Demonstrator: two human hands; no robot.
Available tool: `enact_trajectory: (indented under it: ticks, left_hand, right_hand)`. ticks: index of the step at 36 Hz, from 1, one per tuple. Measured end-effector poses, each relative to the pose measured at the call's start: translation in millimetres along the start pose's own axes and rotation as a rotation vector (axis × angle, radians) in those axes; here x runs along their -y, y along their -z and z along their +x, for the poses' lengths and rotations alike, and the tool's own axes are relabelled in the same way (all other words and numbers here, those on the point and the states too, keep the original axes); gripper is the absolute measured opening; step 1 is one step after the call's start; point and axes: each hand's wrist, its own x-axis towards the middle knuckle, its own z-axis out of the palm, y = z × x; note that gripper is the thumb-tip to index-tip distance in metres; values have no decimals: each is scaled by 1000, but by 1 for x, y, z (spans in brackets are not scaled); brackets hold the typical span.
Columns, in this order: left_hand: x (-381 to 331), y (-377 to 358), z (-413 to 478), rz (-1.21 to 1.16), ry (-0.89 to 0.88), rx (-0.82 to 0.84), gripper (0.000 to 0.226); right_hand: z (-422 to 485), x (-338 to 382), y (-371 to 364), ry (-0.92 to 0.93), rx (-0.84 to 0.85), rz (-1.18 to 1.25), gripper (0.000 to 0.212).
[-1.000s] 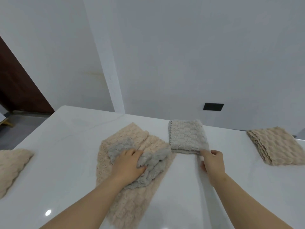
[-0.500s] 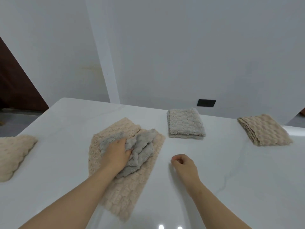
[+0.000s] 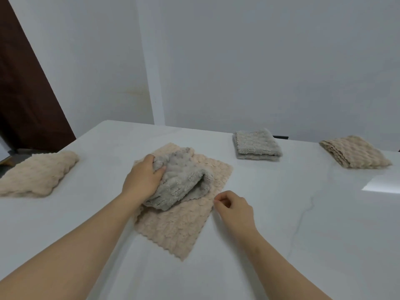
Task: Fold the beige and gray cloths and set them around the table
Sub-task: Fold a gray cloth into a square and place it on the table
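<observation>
A crumpled gray cloth [image 3: 184,180] lies on top of a flat beige cloth [image 3: 179,226] in the middle of the white table [image 3: 303,245]. My left hand [image 3: 142,178] grips the gray cloth's left side with curled fingers. My right hand [image 3: 234,210] hovers at the beige cloth's right edge, fingers curled with thumb and forefinger close together; they hold nothing that I can see. A folded gray cloth [image 3: 256,145] sits at the far side. A folded beige cloth [image 3: 355,151] rests at the far right, and another beige cloth [image 3: 36,173] lies at the left.
The table's far edge runs along a white wall [image 3: 238,61]. A dark brown door [image 3: 23,94] stands at the left. A bright light reflection [image 3: 381,185] falls on the table at the right.
My right hand has left the folded gray cloth and drawn back to the beige cloth's right edge. My left hand has gathered the gray cloth into a higher bunch. The view has swung left.
</observation>
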Motion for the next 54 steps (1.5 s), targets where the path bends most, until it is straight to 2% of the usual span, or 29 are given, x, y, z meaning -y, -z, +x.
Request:
enact_trajectory:
  ticks: [5,9,12,14,17,19,23,25,28,32,35,41,46,48,52,54]
  left_hand:
    - [-4,6,-41,-284,3,-117,27]
    - [-11,17,-87,-478,-80,-166,16]
    - [-15,19,-125,-478,-211,-123,9]
    - [-19,16,-148,-405,-293,-67,13]
    - [-24,7,-176,-268,-413,44,28]
    - [-26,2,-192,-241,-476,114,29]
    - [-25,-4,-215,-468,-404,265,17]
    - [-26,-6,-220,-608,-374,259,9]
    - [-27,-7,-223,-723,-296,131,18]
    - [-24,-12,-214,-579,-243,-151,24]
    - [-16,-22,-203,-446,-190,-247,27]
    - [6,-41,-184,-152,-161,-134,49]
    - [4,-46,-170,150,-206,12,56]
    - [5,-48,-164,208,-192,52,60]
    - [8,-47,-153,238,-179,74,64]
    - [10,-46,-147,244,-156,72,65]
  right_hand:
    - [-38,-2,-14,73,-39,55,22]
    - [-76,-5,-17,118,-45,135,19]
    - [-104,-6,-16,155,-40,225,12]
    - [-119,-6,-15,142,-60,314,5]
    - [-138,-6,-13,115,-107,409,21]
    - [-148,-7,-11,98,-139,452,29]
    - [-158,-12,-8,88,-177,469,50]
    - [-160,-15,-6,77,-189,461,54]
    - [-160,-20,-3,75,-230,425,55]
    - [-153,-27,4,86,-310,329,54]
    - [-144,-34,12,77,-371,279,53]
    - [-129,-42,22,54,-479,186,42]
    - [-124,-39,20,49,-446,2,29]
    - [-123,-36,20,40,-408,-69,27]
    - [-119,-33,19,18,-220,-365,38]
    - [-115,-32,19,4,-185,-418,41]
